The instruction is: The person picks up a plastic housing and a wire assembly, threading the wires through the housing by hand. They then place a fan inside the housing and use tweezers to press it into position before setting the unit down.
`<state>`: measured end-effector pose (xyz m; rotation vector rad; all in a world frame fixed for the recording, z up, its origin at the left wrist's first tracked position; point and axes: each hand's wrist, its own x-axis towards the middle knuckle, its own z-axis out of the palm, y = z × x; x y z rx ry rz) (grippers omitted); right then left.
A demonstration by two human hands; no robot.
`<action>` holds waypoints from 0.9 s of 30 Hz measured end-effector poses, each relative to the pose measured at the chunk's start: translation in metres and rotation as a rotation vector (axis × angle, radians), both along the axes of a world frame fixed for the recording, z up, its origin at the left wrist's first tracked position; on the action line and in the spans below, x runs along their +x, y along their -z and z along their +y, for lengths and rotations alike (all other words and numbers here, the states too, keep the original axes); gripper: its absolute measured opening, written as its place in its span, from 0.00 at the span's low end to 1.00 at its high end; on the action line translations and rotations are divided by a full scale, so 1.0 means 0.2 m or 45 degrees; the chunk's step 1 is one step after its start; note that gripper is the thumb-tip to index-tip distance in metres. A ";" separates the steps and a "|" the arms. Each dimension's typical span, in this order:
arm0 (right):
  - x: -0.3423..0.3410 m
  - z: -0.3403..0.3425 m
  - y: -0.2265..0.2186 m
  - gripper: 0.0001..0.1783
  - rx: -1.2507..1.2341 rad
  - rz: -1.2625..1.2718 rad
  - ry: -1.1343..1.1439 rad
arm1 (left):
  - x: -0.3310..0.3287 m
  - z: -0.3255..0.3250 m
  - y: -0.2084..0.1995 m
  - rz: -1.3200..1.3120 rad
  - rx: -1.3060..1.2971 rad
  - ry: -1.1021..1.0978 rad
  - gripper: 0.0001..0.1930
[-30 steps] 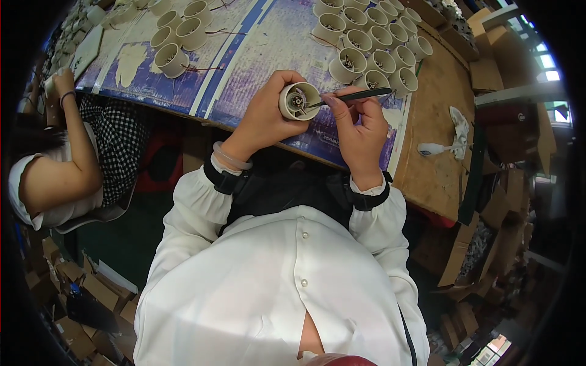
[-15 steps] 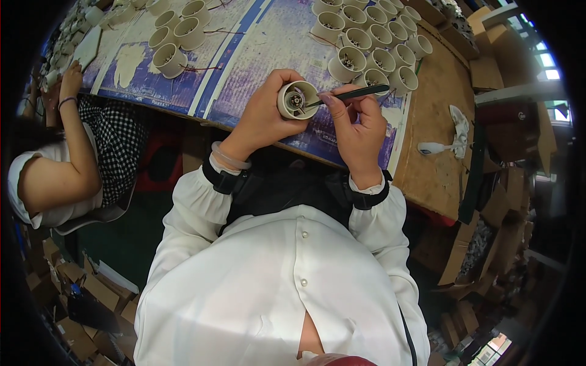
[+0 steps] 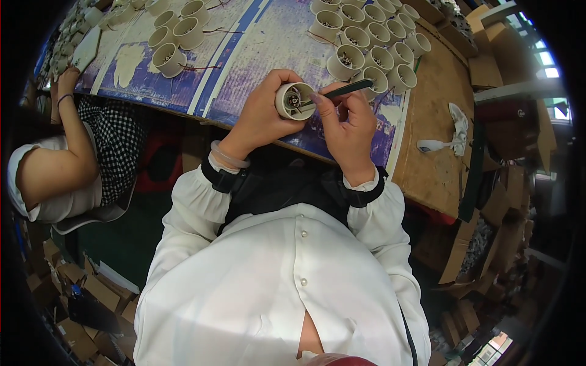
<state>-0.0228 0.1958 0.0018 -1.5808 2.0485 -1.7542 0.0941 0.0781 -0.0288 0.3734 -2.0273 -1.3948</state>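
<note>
Left hand (image 3: 264,113) gripping cream socket (image 3: 294,101), right hand (image 3: 349,125) with dark tool (image 3: 342,91), socket rows (image 3: 372,46) behind

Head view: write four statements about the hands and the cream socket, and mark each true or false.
1. The left hand grips a cream cylindrical socket. True.
2. The right hand is empty. False: it holds a thin dark tool whose tip is at the socket's open end.
3. More cream sockets stand grouped on the table beyond the hands. True.
4. The held socket rests flat on the table. False: it is raised, its opening facing the camera.
</note>
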 end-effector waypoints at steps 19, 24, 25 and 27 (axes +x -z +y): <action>0.00 0.02 -0.04 0.06 -0.068 0.056 -0.019 | -0.01 -0.01 0.04 0.152 0.216 0.089 0.28; 0.00 0.01 -0.03 0.06 -0.057 0.048 -0.020 | -0.01 -0.01 0.04 0.142 0.213 0.084 0.28; 0.00 0.01 -0.03 0.06 -0.057 0.038 -0.022 | -0.01 -0.01 0.04 0.135 0.205 0.081 0.28; 0.00 0.01 -0.03 0.06 -0.054 0.036 -0.024 | 0.00 -0.01 0.03 0.128 0.197 0.078 0.28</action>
